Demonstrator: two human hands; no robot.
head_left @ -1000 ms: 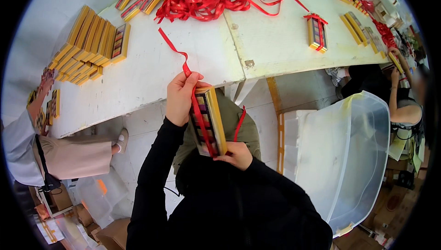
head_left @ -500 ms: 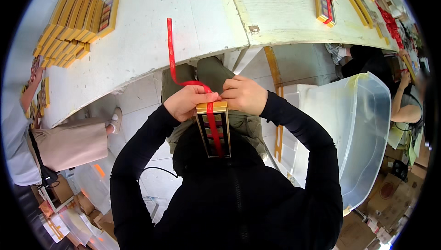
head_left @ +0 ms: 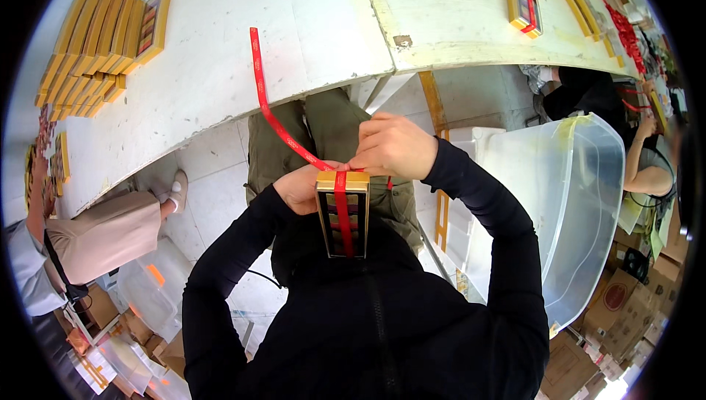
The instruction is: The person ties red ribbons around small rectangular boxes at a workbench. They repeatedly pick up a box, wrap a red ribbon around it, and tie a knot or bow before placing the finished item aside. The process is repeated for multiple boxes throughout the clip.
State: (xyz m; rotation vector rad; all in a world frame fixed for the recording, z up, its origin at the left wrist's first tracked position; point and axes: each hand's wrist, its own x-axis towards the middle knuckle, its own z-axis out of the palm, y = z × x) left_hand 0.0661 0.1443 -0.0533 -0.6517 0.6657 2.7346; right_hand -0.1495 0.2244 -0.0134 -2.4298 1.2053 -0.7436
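A slim gold-edged gift box (head_left: 359, 212) with a dark windowed front stands upright against my black top. Red ribbon (head_left: 340, 209) runs down the middle of its front, and a long loose tail (head_left: 266, 115) stretches up and left to the white table. At the box's upper left corner, my left hand (head_left: 300, 188) is closed on the box, its thumb by the ribbon and its other fingers partly hidden behind. My right hand (head_left: 396, 147) pinches the ribbon just above the top edge. A short red end shows below its fingers.
Gold boxes (head_left: 99, 40) are stacked on the white table (head_left: 198, 62) at left. A ribbon-tied box (head_left: 523, 6) stands farther right. A clear plastic bin (head_left: 559, 216) is beside my right arm. Other people sit at the left and right edges.
My left hand has moved down along the box's side. My right hand has turned over the box's top edge. The ribbon tail now runs straighter, and the view has shifted slightly.
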